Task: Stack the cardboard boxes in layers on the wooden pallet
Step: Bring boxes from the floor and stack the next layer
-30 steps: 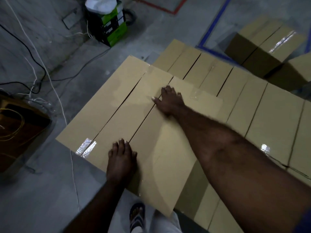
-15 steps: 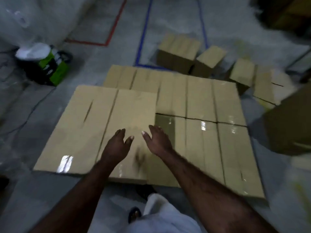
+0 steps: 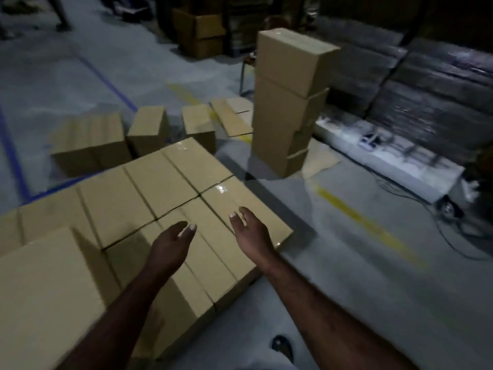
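A flat layer of taped cardboard boxes (image 3: 149,193) fills the lower left; the pallet beneath is hidden. One higher box (image 3: 45,297) of a second layer sits at the near left corner. My left hand (image 3: 170,245) and my right hand (image 3: 253,235) hover above the layer's near right boxes, palms facing each other, fingers relaxed, holding nothing. Several loose boxes (image 3: 148,130) lie on the floor behind the layer. A tall stack of boxes (image 3: 289,100) stands to the right of them.
Grey concrete floor with a yellow line (image 3: 368,225) and blue lines (image 3: 12,156). A white low unit on wheels with cables (image 3: 394,166) lies at right, wrapped dark pallets (image 3: 426,84) behind it. My foot (image 3: 282,347) is at the bottom edge.
Both hands lifted off the upper box and now hover empty. My view swung right, bringing the tall stack and the right side of the floor into sight.
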A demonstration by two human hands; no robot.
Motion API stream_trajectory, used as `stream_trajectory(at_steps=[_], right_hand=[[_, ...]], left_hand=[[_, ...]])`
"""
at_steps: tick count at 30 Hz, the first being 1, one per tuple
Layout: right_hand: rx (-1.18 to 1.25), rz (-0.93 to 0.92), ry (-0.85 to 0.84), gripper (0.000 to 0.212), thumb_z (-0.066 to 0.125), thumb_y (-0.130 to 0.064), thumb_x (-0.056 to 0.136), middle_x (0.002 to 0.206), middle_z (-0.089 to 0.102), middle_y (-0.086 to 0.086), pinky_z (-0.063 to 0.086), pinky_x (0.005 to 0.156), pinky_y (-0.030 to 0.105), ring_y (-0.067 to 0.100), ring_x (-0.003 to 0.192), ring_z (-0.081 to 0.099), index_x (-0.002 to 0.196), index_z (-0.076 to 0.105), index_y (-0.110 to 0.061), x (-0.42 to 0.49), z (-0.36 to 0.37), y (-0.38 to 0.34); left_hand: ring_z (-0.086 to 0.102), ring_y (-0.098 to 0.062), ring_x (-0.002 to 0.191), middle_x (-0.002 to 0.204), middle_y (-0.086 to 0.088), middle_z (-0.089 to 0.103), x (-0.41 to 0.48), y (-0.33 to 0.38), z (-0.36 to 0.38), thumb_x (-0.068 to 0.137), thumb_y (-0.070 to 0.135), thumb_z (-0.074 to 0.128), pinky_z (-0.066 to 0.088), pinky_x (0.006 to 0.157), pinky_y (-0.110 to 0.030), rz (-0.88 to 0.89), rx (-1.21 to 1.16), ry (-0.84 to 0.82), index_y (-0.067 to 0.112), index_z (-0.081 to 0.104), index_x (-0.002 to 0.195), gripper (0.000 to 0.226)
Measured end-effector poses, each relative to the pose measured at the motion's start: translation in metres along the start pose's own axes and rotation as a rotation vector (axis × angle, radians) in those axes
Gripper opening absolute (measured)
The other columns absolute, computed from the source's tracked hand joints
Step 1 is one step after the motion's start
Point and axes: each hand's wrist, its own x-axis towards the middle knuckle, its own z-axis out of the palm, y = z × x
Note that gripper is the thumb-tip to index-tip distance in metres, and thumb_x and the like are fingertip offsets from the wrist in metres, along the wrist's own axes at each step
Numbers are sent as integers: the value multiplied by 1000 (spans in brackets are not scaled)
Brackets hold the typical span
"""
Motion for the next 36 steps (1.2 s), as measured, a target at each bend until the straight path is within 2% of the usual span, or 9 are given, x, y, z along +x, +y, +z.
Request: stream_trajectory(at_steps=[3, 6, 11, 15, 20, 24, 28, 33, 36], right_hand=[[48, 64, 115, 57, 46, -51, 102, 150, 49, 3, 39, 106, 30, 22, 135, 48, 148, 46, -18, 4, -71, 34], [68, 108, 228, 54, 44, -63, 96, 138, 60, 7, 42, 97, 29, 24, 125, 56, 123, 59, -19, 9, -144, 69], [47, 168, 363, 62, 46, -54, 101, 152, 48, 5, 36, 107, 29, 23, 138, 45, 148, 46, -15, 29, -268, 121], [21, 185, 445, 56, 48, -51, 100, 144, 56, 8, 39, 104, 30, 24, 132, 51, 141, 54, -14, 53, -340, 148], [1, 170, 466, 50, 46, -53, 100, 122, 64, 16, 36, 79, 26, 24, 105, 60, 124, 59, -12, 103, -402, 164], [-14, 134, 459, 52, 44, -57, 99, 114, 65, 9, 41, 86, 31, 29, 113, 60, 121, 60, -13, 165, -438, 163], [-30, 74, 408, 56, 44, -61, 97, 122, 66, 1, 44, 98, 34, 25, 120, 58, 127, 60, -17, 254, -476, 155], [-50, -9, 348, 55, 45, -55, 100, 142, 58, 4, 40, 104, 30, 21, 131, 52, 139, 55, -17, 394, -528, 128], [-33, -38, 336, 54, 44, -59, 98, 133, 62, 0, 43, 98, 30, 17, 123, 57, 130, 60, -19, 468, -554, 109]], left_hand=[[49, -25, 132, 144, -8, 55, 19, 56, 59, 99, 48, 51, 36, 109, -35, 103, 26, -102, 12, 56, 139, 54], [52, -26, 129, 139, -8, 59, 33, 112, 126, 99, 49, 52, 39, 106, -36, 180, 36, -171, 13, 61, 135, 52], [59, -23, 110, 117, -3, 66, 42, 207, 231, 100, 47, 51, 44, 91, -35, 289, -32, -299, 18, 68, 121, 39], [56, -20, 106, 108, 2, 60, 50, 271, 289, 100, 46, 52, 45, 86, -35, 272, -109, -375, 27, 64, 115, 28], [53, -15, 97, 98, 14, 57, 88, 325, 334, 100, 50, 47, 42, 86, -34, 260, -125, -377, 33, 61, 112, 25], [52, -4, 87, 93, 18, 55, 145, 357, 362, 100, 48, 48, 45, 88, -37, 234, -154, -337, 37, 57, 105, 15], [57, -23, 105, 107, 3, 60, 223, 391, 392, 97, 56, 49, 48, 99, -50, 167, -188, -273, 30, 60, 111, 32], [55, -27, 111, 120, -2, 58, 336, 457, 429, 96, 59, 50, 47, 101, -52, 115, -251, -188, 22, 58, 133, 53], [57, -21, 104, 114, 0, 62, 398, 502, 440, 97, 56, 50, 49, 98, -47, 144, -282, -177, 31, 63, 109, 31]])
